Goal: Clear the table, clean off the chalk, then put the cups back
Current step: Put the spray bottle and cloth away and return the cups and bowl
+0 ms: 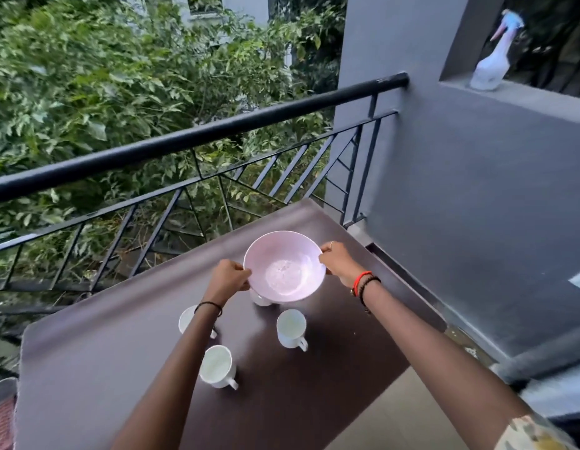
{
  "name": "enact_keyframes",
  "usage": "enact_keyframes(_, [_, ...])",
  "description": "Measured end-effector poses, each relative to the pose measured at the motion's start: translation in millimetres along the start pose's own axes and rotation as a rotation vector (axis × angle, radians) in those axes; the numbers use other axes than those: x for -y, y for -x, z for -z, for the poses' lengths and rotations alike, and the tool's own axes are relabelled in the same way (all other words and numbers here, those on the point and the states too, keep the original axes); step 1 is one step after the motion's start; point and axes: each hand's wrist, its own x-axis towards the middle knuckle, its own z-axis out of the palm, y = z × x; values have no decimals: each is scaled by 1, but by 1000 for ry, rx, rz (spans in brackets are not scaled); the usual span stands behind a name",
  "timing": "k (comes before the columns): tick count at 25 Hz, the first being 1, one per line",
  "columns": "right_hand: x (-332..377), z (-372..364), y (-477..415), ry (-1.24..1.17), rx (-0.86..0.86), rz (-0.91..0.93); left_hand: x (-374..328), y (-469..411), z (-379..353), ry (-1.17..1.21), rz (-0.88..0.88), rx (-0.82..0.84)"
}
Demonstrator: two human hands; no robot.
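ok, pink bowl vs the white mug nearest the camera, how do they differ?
The pink bowl is far wider than the white mug and has no handle; the mug has one. The left hand and right hand grip the bowl by its rim, tilted toward the camera; the mug stands upright on the dark table, untouched. Both are mouth-up.

My left hand and right hand flank the bowl over the table; one cup sits beneath it, three cups nearer me, the railing beyond.
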Motion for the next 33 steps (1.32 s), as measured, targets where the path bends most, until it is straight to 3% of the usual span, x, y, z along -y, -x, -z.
enact_keyframes(9, [-42,53,-59,73,-162,-72,-42,-57,-86,-290,-38,139])
enact_keyframes(19, [-87,73,-121,190,-67,-101,-38,-87,-178,-380,104,72])
enact_keyframes(33, [-105,79,-138,185,63,-53,-36,-85,-210,-390,211,-46])
